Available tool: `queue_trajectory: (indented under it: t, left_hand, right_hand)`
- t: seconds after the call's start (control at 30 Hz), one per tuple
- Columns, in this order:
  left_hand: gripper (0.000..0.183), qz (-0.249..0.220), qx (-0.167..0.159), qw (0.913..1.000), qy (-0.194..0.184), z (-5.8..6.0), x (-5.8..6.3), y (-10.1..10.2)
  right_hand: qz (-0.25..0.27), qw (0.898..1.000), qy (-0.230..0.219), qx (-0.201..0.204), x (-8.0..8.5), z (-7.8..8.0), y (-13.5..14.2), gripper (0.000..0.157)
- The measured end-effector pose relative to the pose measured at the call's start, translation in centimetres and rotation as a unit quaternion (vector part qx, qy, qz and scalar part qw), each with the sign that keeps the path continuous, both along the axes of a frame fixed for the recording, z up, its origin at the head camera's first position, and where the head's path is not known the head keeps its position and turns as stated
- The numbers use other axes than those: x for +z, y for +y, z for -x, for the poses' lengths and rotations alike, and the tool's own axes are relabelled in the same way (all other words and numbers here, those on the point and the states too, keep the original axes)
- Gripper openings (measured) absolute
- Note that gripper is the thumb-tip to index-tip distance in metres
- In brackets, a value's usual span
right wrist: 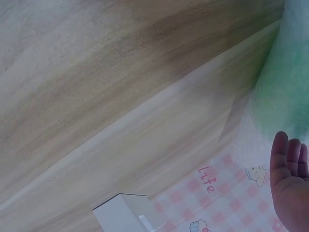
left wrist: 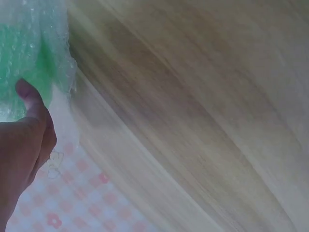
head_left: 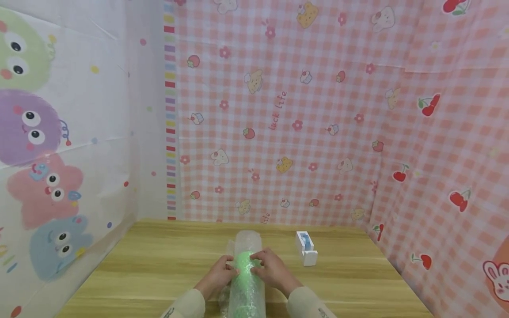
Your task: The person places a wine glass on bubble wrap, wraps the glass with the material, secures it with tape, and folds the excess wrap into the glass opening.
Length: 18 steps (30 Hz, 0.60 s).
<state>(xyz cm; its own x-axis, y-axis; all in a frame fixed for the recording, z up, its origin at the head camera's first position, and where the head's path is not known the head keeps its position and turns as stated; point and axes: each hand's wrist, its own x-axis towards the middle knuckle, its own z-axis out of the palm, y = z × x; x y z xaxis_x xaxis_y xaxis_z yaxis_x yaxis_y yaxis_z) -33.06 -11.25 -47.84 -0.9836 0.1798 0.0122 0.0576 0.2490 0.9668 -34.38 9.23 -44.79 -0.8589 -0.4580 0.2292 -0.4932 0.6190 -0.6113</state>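
Note:
A long roll of clear bubble wrap (head_left: pixel 248 241) lies lengthwise on the table, with a green thing (head_left: pixel 244 282) showing through it. What the green thing is stays hidden under the wrap. From the left side my left hand (head_left: pixel 223 271) grips the wrap, and its thumb (left wrist: pixel 30 96) lies against the green part in the left wrist view. My right hand (head_left: pixel 274 270) holds the opposite side, fingers bent onto the top of the roll. In the right wrist view its curved fingers (right wrist: pixel 280 150) are right at the wrapped surface.
A white tape dispenser (head_left: pixel 309 257) with a blue roll of tape stands to the right of my right hand. The wooden table (head_left: pixel 159 256) meets a pink checked cloth (head_left: pixel 278 185) at the back and right. A white cartoon-printed sheet (head_left: pixel 111 176) hangs at the left.

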Motion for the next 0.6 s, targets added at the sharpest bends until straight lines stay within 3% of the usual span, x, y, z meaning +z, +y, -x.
queue_trajectory:
  t: [0.3,0.6]
  left_hand:
    - [0.040,-0.020,-0.015,0.9996,0.016,-0.05,-0.16,-0.37]
    - [0.040,-0.032,-0.024,0.9991,0.017,-0.24,-0.44,-0.34]
  right_hand:
    - [0.009,1.000,0.017,0.010,-0.16,0.24,0.12,0.027]
    - [0.025,0.999,-0.004,0.030,-0.12,-0.04,0.25,0.030]
